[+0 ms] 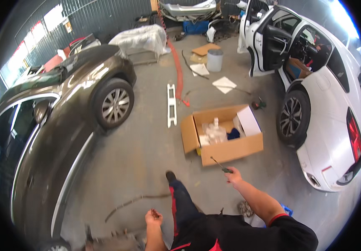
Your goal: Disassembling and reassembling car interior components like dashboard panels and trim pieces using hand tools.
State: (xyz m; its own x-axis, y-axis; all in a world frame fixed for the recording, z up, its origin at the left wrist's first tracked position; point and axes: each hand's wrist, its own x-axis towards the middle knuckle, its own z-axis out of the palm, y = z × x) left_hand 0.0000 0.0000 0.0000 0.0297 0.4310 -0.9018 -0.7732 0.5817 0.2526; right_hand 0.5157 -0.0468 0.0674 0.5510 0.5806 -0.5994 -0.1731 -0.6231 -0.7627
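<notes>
In my right hand [233, 175] I grip a screwdriver [227, 170] by its dark green handle, its thin shaft pointing up and left toward the front wall of an open cardboard box [230, 149]. Shaft and box overlap in the picture; whether they touch I cannot tell. The box stands on the floor ahead, holding clear plastic wrapping [215, 133], a white bottle and a dark blue cloth-like thing [233, 134]. My left hand [153, 217] hangs low by my left leg, fingers loosely curled and slightly apart, with nothing visible in it.
A brown car [51, 138] stands on the left; a white car [329, 125] with open doors on the right. On the floor are a white ladder-like frame [171, 105], a red strip [176, 69], a grey bin [215, 60], a drill-like tool [258, 104] and a thin dark strip [134, 201].
</notes>
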